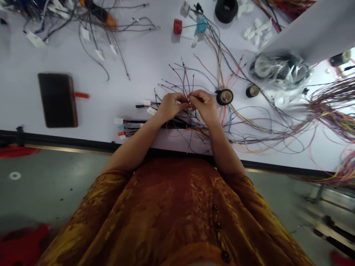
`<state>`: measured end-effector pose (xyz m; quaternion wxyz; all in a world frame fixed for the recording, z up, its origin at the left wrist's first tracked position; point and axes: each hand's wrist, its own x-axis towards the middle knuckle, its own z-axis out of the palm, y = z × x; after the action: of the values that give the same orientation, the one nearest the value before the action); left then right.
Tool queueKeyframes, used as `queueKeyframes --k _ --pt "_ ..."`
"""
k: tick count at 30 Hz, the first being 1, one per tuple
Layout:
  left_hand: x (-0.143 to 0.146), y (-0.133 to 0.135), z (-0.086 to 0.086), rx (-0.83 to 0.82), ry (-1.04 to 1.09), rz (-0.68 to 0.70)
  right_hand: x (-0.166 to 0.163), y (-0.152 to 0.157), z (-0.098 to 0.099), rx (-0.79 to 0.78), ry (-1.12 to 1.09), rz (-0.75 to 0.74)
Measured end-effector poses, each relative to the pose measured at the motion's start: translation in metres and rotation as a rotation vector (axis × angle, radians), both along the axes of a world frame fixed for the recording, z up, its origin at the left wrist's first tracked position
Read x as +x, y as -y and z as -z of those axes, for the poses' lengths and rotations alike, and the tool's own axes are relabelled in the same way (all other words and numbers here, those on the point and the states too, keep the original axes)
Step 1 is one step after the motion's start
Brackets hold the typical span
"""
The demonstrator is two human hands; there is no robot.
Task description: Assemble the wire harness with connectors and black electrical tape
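Over the wiring harness point(199, 127), my left hand point(172, 106) and my right hand point(204, 104) meet fingertip to fingertip. Both pinch thin wires point(186, 83), whose dark red and dark ends with metal terminals fan out beyond the fingers. Exactly which wire each hand grips is too small to tell. A roll of black tape point(225, 97) lies right beside my right hand. Left of my left hand, a white-labelled connector point(146, 103) rests on the table. Below it, black-sleeved branches point(166, 123) run under my forearm toward the bundle.
A phone point(57, 99) lies at the left, an orange-handled tool point(100, 14) among grey wires behind it. A red connector point(178, 26) and a blue one point(201, 25) sit at the back. Bagged rolls point(281, 70) and tangled wires point(330, 99) fill the right side.
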<state>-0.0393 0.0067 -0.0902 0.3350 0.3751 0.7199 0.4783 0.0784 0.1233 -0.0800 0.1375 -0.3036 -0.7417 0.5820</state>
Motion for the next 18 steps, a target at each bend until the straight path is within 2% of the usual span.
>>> queueKeyframes --k 6,14,18 --pt "0.0 0.0 0.006 -0.009 -0.03 -0.039 0.006 0.002 0.002 -0.008 -0.032 0.077" --pt "0.004 -0.004 0.009 -0.105 -0.247 -0.186 0.029 0.016 0.013 -0.311 -0.298 0.18" --pt "0.007 -0.006 0.005 -0.14 -0.15 -0.22 0.036 0.007 0.005 -0.382 -0.442 0.281"
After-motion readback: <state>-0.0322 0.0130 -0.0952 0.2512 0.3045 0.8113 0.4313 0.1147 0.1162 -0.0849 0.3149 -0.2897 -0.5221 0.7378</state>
